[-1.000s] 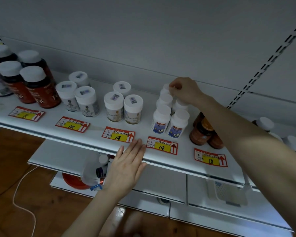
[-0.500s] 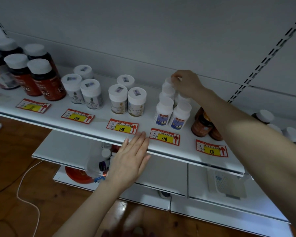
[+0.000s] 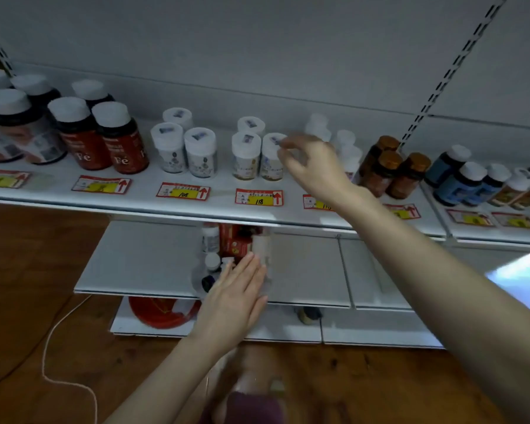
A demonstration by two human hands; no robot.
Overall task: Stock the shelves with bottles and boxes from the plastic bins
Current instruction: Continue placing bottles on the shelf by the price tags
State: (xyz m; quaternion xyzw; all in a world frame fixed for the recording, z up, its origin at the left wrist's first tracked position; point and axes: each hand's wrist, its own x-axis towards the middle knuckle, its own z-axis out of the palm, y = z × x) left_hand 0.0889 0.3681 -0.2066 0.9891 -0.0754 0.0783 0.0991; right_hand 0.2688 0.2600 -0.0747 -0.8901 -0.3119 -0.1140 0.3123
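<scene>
- My right hand point(image 3: 312, 166) is up over the top shelf point(image 3: 147, 195), right of centre. Its fingers are loosely bent and it holds nothing I can make out; it is blurred.
- Its fingertips point(image 3: 283, 146) are at the cap of the right one of the pale jars point(image 3: 247, 154), a cluster of three above a price tag point(image 3: 259, 198) marked 118. I cannot tell whether they touch the cap.
- Behind that hand stand the white bottles point(image 3: 318, 127), in rows running back to the far wall, partly hidden by my hand and wrist.
- Right of them come amber bottles point(image 3: 386, 169) with brown caps, then blue bottles point(image 3: 459, 179) with white caps.
- Left of the pale jars are three grey jars point(image 3: 184, 148) above a tag marked 108, and further left red bottles point(image 3: 120, 142) marked Fe.
- My left hand point(image 3: 236, 298) is flat, palm down, fingers straight and together, holding nothing. It is over the near edge of the lower shelf point(image 3: 141, 261).
- Just left of its fingers is the clear bin point(image 3: 196, 278), which seems to sit on the lower shelf, partly under the top one. Small bottles and red boxes point(image 3: 236, 243) lie in it.
- On the bottom shelf, near and left of my left wrist, is a red round thing point(image 3: 159, 313), partly hidden.
- A white cord point(image 3: 48, 347) trails over the wood floor point(image 3: 28, 255) on the left.
</scene>
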